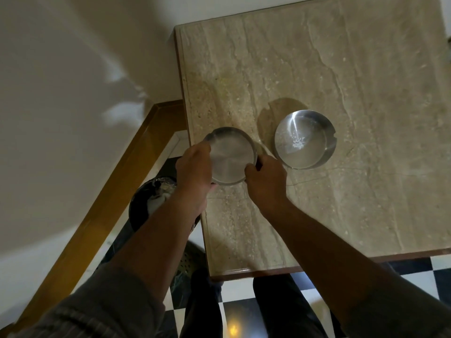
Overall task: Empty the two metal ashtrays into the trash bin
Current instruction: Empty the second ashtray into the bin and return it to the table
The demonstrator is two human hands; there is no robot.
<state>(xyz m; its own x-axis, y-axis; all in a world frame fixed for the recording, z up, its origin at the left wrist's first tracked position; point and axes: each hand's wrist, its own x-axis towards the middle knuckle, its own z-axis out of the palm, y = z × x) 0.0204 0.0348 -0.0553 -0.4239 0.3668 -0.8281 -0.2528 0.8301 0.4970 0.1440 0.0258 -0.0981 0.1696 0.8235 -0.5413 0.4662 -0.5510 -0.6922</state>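
Observation:
Two round metal ashtrays are on a beige marble table point(329, 69). The left ashtray point(230, 156) sits near the table's left edge, and both hands hold it. My left hand point(195, 172) grips its left rim and my right hand point(266, 179) grips its right rim. Its inside looks bare. The right ashtray point(305, 139) stands free on the table, with a few pale specks on its bottom. The dark trash bin point(146, 201) stands on the floor to the left of the table, partly hidden under my left forearm.
A white wall with a wooden skirting board point(117, 181) runs along the left. The floor is black-and-white chequered tile point(244, 301). My legs in dark trousers stand against the table's near edge.

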